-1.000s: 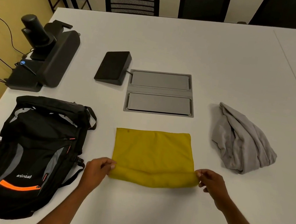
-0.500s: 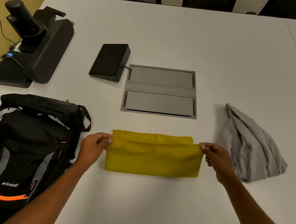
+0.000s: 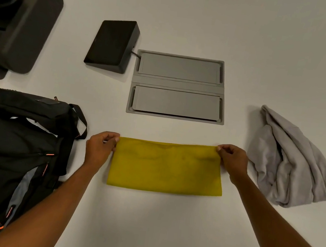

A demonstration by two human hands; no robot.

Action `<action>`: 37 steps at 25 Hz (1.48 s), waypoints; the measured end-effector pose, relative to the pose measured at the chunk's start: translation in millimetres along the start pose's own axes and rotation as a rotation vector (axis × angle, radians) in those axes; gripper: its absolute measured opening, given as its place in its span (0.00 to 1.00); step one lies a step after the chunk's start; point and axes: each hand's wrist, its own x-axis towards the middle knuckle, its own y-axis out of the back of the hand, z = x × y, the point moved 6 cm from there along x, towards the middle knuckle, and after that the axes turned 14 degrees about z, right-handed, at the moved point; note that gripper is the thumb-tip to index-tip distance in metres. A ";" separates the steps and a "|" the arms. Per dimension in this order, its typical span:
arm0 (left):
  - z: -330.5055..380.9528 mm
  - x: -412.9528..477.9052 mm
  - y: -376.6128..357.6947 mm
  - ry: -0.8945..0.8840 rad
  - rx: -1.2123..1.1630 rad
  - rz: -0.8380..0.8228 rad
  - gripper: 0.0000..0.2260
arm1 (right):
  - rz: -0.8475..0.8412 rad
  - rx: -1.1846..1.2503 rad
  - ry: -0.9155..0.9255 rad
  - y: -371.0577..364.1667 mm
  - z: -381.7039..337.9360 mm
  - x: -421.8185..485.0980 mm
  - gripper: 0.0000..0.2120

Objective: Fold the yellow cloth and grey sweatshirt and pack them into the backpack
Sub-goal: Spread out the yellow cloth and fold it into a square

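The yellow cloth [image 3: 167,166] is laid flat on the white worktop [image 3: 162,230] as a folded rectangle. Its far corners are pinched between thumb and curled fingers [image 3: 112,137] by the left hand [image 3: 98,147] and the right hand [image 3: 232,162]. The grey sweatshirt [image 3: 288,160] is left crumpled just right of the right hand. The black backpack [image 3: 10,152] is laid beside the left hand.

One wide-angle camera, worn on the head, looks forward and steeply down at the white table [image 3: 162,230] from close above, centred on the yellow cloth [image 3: 167,166] (the backpack [image 3: 4,151] is cut by the left edge).
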 end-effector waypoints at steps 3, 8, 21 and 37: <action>5.0 -17.5 1.8 -0.159 0.232 0.175 0.12 | 0.151 -0.181 0.156 5.5 -17.1 -16.3 0.12; 6.7 -72.0 -16.2 -0.269 0.358 0.199 0.16 | 0.210 -0.323 0.261 -5.3 -16.4 -63.1 0.17; -56.3 -89.5 31.7 0.320 0.259 -0.058 0.15 | -0.010 -0.179 -0.227 48.6 65.5 -101.2 0.14; -38.3 -136.8 51.5 0.012 0.452 0.274 0.04 | 0.173 -0.331 -0.097 63.3 74.9 -128.0 0.20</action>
